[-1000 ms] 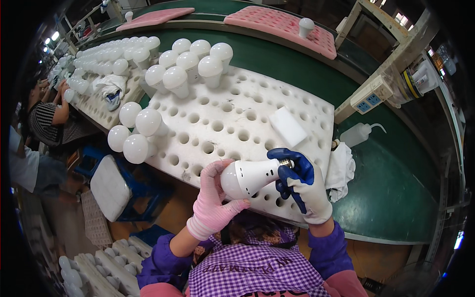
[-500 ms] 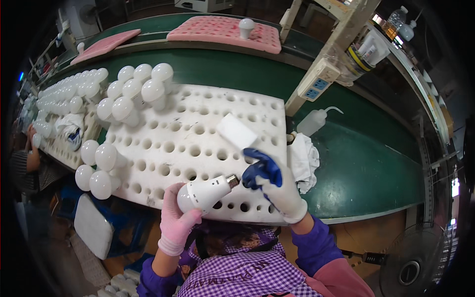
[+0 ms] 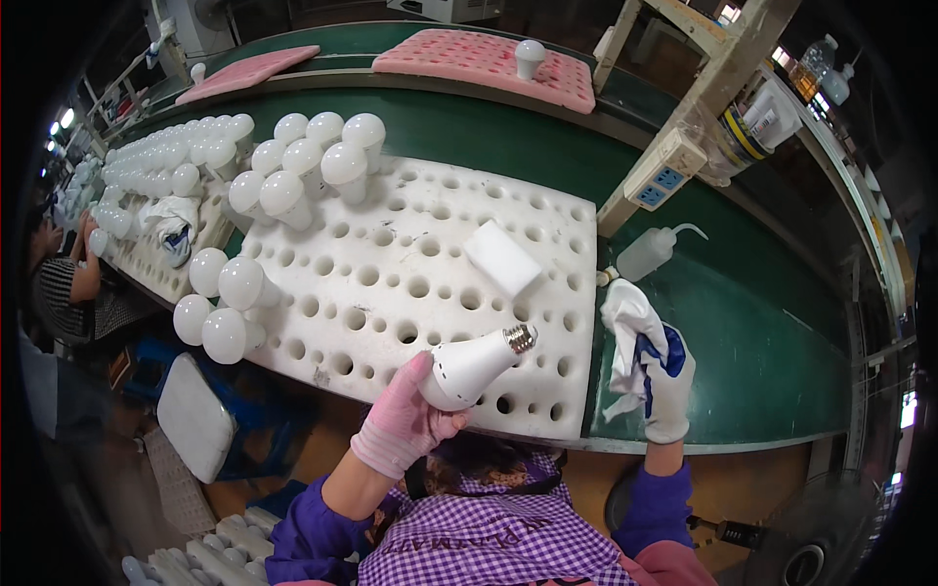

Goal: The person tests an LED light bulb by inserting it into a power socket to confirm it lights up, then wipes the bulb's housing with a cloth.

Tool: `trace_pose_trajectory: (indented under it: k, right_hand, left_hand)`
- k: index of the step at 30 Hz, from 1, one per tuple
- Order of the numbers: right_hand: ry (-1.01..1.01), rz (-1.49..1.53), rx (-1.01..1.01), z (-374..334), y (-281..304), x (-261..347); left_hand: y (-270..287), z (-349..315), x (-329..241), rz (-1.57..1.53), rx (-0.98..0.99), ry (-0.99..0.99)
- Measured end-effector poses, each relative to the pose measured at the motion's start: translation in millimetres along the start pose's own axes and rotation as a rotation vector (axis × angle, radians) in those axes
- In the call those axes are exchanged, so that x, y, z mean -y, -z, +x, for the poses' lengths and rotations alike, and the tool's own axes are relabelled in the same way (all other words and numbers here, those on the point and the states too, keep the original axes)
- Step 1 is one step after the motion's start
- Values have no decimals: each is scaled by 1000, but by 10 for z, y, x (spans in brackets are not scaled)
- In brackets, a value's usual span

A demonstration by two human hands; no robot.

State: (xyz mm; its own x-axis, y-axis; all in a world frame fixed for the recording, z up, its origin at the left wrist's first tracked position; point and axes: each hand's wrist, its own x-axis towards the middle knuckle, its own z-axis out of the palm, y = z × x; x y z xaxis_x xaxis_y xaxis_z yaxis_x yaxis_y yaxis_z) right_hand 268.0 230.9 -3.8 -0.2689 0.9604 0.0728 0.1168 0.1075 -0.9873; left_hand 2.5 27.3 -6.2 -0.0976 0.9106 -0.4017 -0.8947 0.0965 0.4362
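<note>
My left hand [image 3: 405, 420], in a pink glove, is closed round the dome end of a white light bulb [image 3: 469, 369]. The bulb is tilted, its metal screw base pointing up and right over the front of the white foam board [image 3: 381, 259]. To the right of the board, my right hand [image 3: 669, 386], in a white glove with blue-coated fingers, grips a white cloth [image 3: 630, 327] above the green bench. A white sponge block [image 3: 502, 258] lies on the board. Several bulbs [image 3: 303, 156] stand dome up in the board's holes at the left.
A squeeze bottle [image 3: 647, 254] with a bent spout lies on the green bench [image 3: 743, 332] beyond the cloth. A post with a socket strip [image 3: 666, 171] rises behind the board. Pink foam boards [image 3: 469, 63] lie on the far ledge. At far left, another person [image 3: 73, 273] sits beside more bulbs.
My right hand has moved from beside the bulb to the right and taken hold of the cloth, lifting part of it. My left hand has shifted right with the bulb; the view has shifted slightly.
</note>
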Motion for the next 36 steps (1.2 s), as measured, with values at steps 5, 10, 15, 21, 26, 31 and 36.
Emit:
trace_pose_trajectory:
  k: [5,10,15,21,26,31,36]
  right_hand:
    - [-261,325,586,-409,-698,21]
    - [-340,454,612,-587,-1100,193]
    - [-211,471,560,-709,-1169,14]
    - [-101,322,564,-758,-1044,-304]
    - [-385,766,600,-620,-997,151]
    - [-296,493,682,-357,-1054,25]
    - [-401,390,676,-289,-1246,124]
  left_hand:
    - [-79,155,239,-273,100,103]
    - [-234,96,264,-92,166,-53]
    - [-154,36,331,270,57,-315]
    - [-179,29,312,546,88,-489]
    - [-139,78,189,-22,163,-236]
    - [-194,106,157,11,190,-140]
    - [39,158,202,20,54,-206]
